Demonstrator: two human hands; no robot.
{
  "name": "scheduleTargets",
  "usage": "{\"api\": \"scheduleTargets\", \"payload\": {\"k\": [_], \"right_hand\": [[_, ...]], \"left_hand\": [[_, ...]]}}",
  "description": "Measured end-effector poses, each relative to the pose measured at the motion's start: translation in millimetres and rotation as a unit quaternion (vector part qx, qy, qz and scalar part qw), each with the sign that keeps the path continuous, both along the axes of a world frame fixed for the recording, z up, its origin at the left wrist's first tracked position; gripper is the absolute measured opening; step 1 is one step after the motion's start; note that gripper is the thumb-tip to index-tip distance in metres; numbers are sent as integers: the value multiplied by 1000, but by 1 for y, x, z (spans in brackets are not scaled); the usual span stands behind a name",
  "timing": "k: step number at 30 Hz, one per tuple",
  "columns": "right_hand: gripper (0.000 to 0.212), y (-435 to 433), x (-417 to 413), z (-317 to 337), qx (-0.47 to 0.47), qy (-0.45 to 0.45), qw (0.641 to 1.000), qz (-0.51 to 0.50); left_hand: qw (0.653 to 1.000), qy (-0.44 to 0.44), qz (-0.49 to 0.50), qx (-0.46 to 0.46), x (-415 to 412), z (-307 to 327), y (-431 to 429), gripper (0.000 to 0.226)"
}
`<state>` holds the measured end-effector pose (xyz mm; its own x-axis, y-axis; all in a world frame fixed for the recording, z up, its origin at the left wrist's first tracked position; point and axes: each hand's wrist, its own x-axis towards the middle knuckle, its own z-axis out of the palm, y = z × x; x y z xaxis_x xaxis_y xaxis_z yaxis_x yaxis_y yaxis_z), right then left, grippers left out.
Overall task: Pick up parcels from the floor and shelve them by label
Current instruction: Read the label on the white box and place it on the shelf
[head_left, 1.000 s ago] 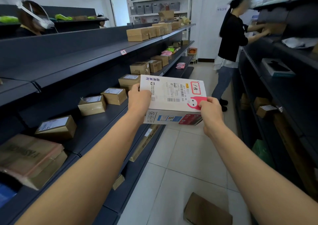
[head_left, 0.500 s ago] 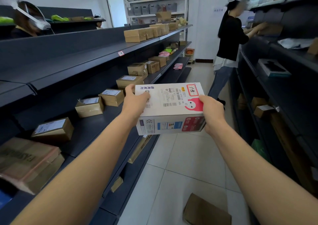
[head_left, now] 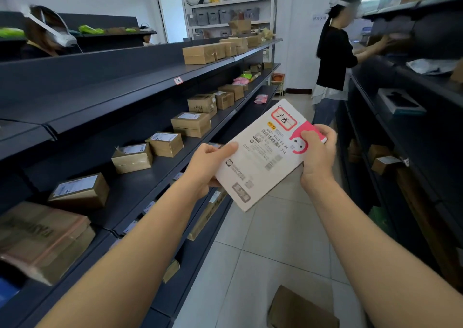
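I hold a white parcel box (head_left: 263, 157) with a printed shipping label and a pink corner in front of me over the aisle, turned diagonally with its labelled face up. My left hand (head_left: 208, 164) grips its lower left edge. My right hand (head_left: 317, 152) grips the right side, thumb on the pink corner. The dark shelf (head_left: 140, 184) on my left carries a row of brown cardboard parcels (head_left: 131, 157).
A brown cardboard parcel (head_left: 298, 310) lies on the tiled floor near my feet. A person in a black top (head_left: 334, 59) stands farther down the aisle at the right-hand shelves (head_left: 411, 132). Another person (head_left: 47, 33) is behind the left shelving.
The white box has turned from level and side-on to a diagonal tilt with its labelled face fully up. Both hands have shifted with it, a little lower and to the right.
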<state>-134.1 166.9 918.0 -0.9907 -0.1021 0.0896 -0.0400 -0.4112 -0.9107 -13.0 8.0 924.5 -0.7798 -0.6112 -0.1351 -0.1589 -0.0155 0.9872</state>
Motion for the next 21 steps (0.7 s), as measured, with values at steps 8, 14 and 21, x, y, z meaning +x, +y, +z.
{"api": "scheduleTargets", "payload": {"k": [8, 14, 21], "right_hand": [[24, -10, 5, 7, -92, 16, 993, 77], [26, -19, 10, -3, -36, 26, 982, 181], [36, -42, 25, -9, 27, -1, 979, 201]], "left_hand": [[993, 32, -116, 17, 5, 12, 13, 18], [990, -69, -111, -44, 7, 12, 11, 46], [998, -7, -57, -17, 11, 20, 3, 47]]}}
